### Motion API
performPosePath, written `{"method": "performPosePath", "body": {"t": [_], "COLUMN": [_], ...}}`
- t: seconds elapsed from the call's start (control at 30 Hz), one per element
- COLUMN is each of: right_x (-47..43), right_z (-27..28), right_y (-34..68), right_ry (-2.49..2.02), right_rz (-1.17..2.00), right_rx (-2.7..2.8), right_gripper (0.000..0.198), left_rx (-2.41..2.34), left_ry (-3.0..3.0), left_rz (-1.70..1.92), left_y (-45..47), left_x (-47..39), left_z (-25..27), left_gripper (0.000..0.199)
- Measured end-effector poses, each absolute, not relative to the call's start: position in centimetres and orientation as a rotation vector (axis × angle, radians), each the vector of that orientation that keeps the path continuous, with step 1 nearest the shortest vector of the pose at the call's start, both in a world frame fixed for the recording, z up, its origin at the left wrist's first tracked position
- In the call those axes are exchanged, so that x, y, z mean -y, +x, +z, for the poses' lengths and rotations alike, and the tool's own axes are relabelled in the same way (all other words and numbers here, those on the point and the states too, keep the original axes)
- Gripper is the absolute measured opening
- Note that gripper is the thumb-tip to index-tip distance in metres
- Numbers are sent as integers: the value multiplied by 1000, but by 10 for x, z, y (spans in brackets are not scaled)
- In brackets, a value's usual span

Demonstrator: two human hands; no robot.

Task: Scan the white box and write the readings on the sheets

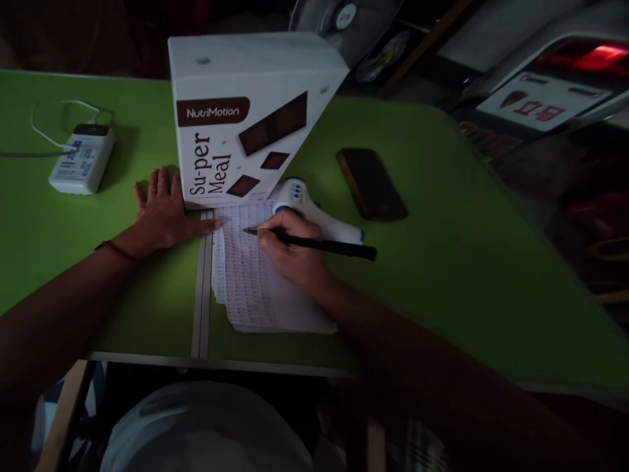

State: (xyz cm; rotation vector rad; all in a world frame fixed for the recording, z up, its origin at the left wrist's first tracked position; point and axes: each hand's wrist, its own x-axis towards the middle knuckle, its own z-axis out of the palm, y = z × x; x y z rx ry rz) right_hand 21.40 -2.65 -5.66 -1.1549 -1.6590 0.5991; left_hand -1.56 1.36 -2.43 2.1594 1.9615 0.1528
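Dim room; green tabletop (457, 282), pale-edged, with a grey seam strip (201, 295) running away from its near edge.

Nearest, below that edge: one pale rounded form (206, 426), too dark to identify.

Sheets of paper (265, 295), stacked unevenly just right of the seam, the left part dense with rows of small handwriting; lower right bare.

My right hand (297, 249), fingers closed around a black pen (339, 248), its tip at the upper part of the sheets, its back end pointing right.

My left hand (162, 213), open and empty, palm down on the table, thumb extended to the paper's left edge; dark red cord (115, 248) at the wrist.

White handheld device (326, 219), blue trim, lying just behind my right hand.

Dark phone (372, 183), flat, farther right.

White box (226, 141), "NutriMotion Su-per Meal", upright behind the sheets.

White adapter (82, 160), cables attached, at left.

Beyond the table: a fan (344, 18); at right, a red light (600, 57) above a white plate (543, 99) with red characters.
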Motion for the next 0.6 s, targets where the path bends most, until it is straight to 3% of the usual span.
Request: {"method": "performPosePath", "body": {"t": [0.6], "right_x": [28], "right_z": [-51], "right_y": [213], "right_ry": [-1116], "right_rz": [698], "right_rx": [1673], "right_gripper": [9], "left_rx": [-1980], "left_ry": [2147], "left_rz": [86], "left_y": [-14], "left_x": [-14], "left_z": [-23], "left_gripper": [146]}}
